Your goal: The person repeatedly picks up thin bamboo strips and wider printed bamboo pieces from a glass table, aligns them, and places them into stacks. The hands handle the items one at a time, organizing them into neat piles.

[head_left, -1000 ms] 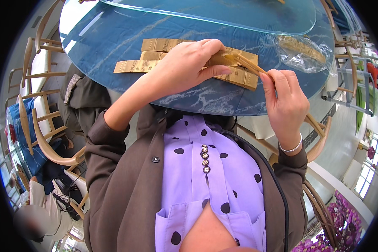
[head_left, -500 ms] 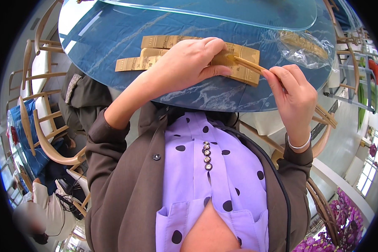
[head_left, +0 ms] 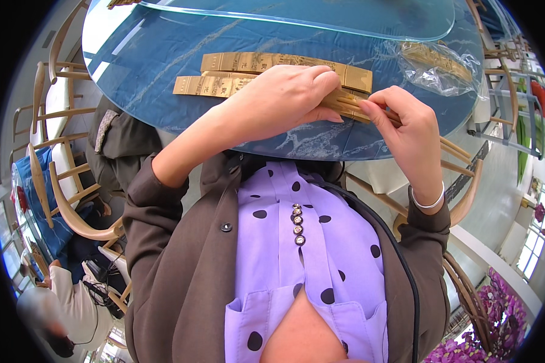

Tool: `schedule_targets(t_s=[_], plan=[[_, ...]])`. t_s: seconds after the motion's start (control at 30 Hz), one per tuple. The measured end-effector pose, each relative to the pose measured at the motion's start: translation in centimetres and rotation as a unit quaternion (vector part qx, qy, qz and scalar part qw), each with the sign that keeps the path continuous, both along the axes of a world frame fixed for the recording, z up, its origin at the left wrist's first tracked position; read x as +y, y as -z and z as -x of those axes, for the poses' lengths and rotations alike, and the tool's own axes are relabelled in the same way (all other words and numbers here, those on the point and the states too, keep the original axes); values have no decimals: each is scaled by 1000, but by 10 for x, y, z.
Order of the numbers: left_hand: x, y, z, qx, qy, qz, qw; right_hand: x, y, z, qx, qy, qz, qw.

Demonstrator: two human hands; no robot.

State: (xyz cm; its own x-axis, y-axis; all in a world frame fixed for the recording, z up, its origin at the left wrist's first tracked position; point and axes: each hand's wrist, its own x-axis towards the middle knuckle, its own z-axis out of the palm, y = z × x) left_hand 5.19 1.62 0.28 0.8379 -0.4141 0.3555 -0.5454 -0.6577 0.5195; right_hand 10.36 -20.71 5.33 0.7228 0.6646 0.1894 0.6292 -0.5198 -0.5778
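Left hand (head_left: 293, 91) clamping glossy gold sleeve (head_left: 331, 97); right hand (head_left: 407, 116) pinching slim tan chopsticks (head_left: 350, 104) at sleeve mouth. Flat gold strips (head_left: 266, 62), dark-printed, lying just beyond left grip.

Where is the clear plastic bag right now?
In the head view, the clear plastic bag lies on the blue table near its right edge, beyond the right hand and right of the gold paper strips.

From here I see dark-printed gold wrappers (head_left: 254, 62), a white-veined blue table (head_left: 157, 66), black-dotted lilac shirt (head_left: 260, 248) and brown jacket (head_left: 188, 272).
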Motion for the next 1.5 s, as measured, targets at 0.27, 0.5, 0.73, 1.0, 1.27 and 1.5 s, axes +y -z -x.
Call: schedule_targets(t_s=[0.27, 0.5, 0.73, 1.0, 1.27, 1.5], plan=[[-2, -9, 11, -265, -143, 19, 953, 4, 19, 5, 102, -33, -93, 990], [-26, 22, 51, 104, -238, 540, 801, 26, 27, 23, 120, 33, -251, 960], [-29, -1, 19, 26, -228, 626, 746, 60, 34, 35, 72, 81, -243, 964], [-27, 1, 11, 6, -250, 577, 778, 58, 30, 37, 59, 80, -165, 981], [30, -10, 0, -20, -277, 663, 695, 7, 27, 53, 58, 56, -45, 996], [10, -9, -8, 16, -260, 646, 718, 0, 46, 66, -44, 104, -73, 991]])
